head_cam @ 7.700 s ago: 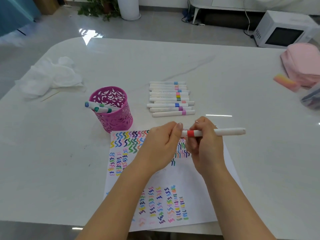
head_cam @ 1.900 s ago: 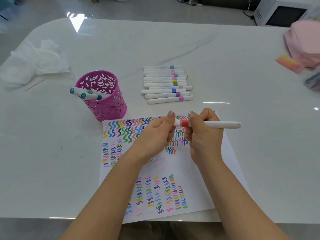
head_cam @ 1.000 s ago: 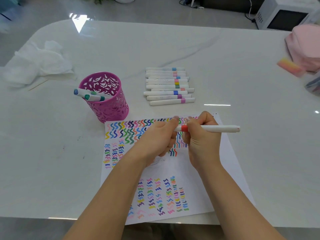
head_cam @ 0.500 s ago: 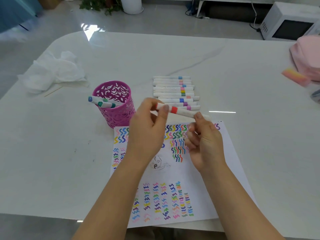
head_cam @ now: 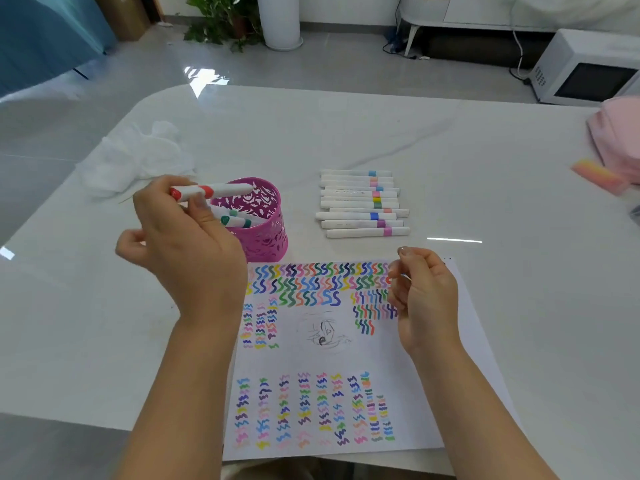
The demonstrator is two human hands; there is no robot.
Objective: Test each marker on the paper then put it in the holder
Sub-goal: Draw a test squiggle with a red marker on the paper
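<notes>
crumpled white tissue (head_cam: 138, 161) upper left of the frame, on glossy white table (head_cam: 485, 188). left hand (head_cam: 187, 251) left of centre, thumb and fingers pinching white marker with red cap and red band (head_cam: 211, 191); marker nearly level, far end over the mouth of pink perforated metal holder (head_cam: 266, 233). green-capped markers (head_cam: 237, 220) lean inside. row of white markers with coloured bands (head_cam: 362, 204) at centre. white paper sheet covered in coloured squiggles (head_cam: 332, 358) below. right hand (head_cam: 424, 296) over its right part, fingers loosely curled, nothing held.

Pink bag (head_cam: 620, 140) cut by right edge (microwave (head_cam: 585, 77) too); green markers (head_cam: 237, 221) partly behind left hand (head_cam: 187, 251).
</notes>
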